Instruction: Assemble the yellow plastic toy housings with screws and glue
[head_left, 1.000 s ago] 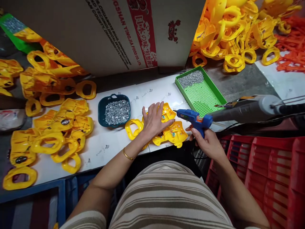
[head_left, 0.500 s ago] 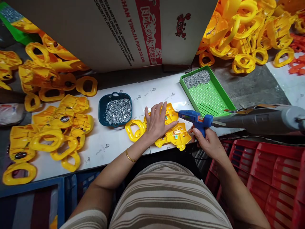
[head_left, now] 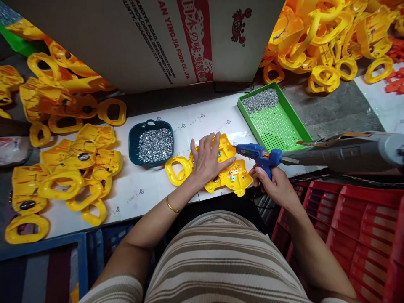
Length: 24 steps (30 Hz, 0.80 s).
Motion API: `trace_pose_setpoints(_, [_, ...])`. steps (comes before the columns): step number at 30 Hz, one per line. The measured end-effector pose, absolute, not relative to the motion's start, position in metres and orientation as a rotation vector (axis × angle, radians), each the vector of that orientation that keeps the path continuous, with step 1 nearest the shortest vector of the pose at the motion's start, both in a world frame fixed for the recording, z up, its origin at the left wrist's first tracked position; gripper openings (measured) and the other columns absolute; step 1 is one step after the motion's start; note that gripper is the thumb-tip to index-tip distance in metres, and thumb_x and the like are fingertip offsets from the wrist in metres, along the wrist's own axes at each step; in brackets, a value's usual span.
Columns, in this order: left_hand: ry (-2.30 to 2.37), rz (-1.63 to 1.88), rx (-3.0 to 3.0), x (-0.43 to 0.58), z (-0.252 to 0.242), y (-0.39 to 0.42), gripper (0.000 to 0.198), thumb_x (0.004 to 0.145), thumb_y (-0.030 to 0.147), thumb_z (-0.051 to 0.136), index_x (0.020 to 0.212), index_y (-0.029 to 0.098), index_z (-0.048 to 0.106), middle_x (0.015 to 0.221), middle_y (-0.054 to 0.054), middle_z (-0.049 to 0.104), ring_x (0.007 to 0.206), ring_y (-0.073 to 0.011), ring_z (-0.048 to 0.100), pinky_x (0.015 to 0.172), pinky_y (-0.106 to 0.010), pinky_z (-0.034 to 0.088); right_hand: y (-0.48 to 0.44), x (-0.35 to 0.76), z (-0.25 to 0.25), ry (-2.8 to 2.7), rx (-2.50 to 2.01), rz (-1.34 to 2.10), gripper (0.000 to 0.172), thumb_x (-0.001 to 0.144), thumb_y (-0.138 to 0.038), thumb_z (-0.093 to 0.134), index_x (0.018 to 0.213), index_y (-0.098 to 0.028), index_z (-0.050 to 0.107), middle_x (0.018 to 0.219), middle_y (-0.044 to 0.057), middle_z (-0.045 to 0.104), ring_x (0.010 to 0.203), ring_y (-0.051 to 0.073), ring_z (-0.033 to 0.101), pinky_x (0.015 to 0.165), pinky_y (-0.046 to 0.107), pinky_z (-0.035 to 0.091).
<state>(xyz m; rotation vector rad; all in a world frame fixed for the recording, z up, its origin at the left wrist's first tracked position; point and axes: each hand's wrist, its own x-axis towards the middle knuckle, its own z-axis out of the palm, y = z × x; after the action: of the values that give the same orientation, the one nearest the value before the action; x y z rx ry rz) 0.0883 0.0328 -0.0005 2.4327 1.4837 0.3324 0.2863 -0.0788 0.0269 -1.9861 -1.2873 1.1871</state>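
My left hand (head_left: 206, 162) lies spread over a pair of yellow plastic shells (head_left: 237, 179), its fingers apart and hiding part of them. Wires and small electronic parts show inside the shells. In my right hand (head_left: 276, 185) is a blue glue gun (head_left: 259, 155), gripped by its handle. Its nozzle points left, at the right edge of the upper shell; whether it touches cannot be made out. A yellow ring-shaped handle (head_left: 178, 171) lies just left of my left hand.
A dark teal basket (head_left: 134, 147) of small screws stands left of my hands, a green tray (head_left: 295, 122) of screws behind right. Yellow parts (head_left: 83, 155) pile at left and back right. A carton (head_left: 233, 63) closes off the back; a grey cylindrical tool (head_left: 350, 153) and red crates (head_left: 350, 235) sit right.
The view has shifted slightly. Both hands and the glue gun keep almost the same place over the yellow shells.
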Motion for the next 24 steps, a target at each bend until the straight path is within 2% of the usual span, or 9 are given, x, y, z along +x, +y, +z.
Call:
trace_pose_setpoints(8, [1.49, 0.324, 2.425, 0.0887, 0.0006, 0.0326, 0.083, 0.08, 0.066, 0.055, 0.146, 0.019, 0.034, 0.143, -0.017, 0.046, 0.131, -0.0335, 0.039, 0.115, -0.059, 0.01, -0.0776, 0.2871, 0.0335, -1.323, -2.021, 1.191, 0.048, 0.086, -0.065, 0.042, 0.085, -0.02, 0.061, 0.061, 0.005, 0.064, 0.047, 0.015, 0.052, 0.046, 0.029, 0.04])
trace_pose_setpoints(18, [1.497, 0.312, 2.409, 0.089, 0.0013, 0.0322, 0.084, 0.08, 0.065, 0.056, 0.147, 0.019, 0.033, 0.144, -0.017, 0.045, 0.131, -0.0342, 0.039, 0.115, -0.06, 0.01, -0.0811, 0.2856, 0.0292, -1.263, -1.951, 1.206, 0.046, 0.089, -0.061, 0.041, 0.093, -0.02, 0.062, 0.06, 0.003, 0.063, 0.048, 0.015, 0.052, 0.048, 0.028, 0.042])
trace_pose_setpoints(24, [1.495, 0.319, 2.429, 0.089, -0.001, 0.0316, 0.086, 0.08, 0.066, 0.057, 0.146, 0.017, 0.033, 0.144, -0.017, 0.045, 0.131, -0.0339, 0.038, 0.114, -0.06, 0.011, -0.078, 0.2854, 0.0318, -1.319, -2.043, 1.149, 0.047, 0.088, -0.063, 0.04, 0.09, -0.02, 0.06, 0.061, 0.005, 0.064, 0.052, 0.017, 0.054, 0.05, 0.03, 0.044])
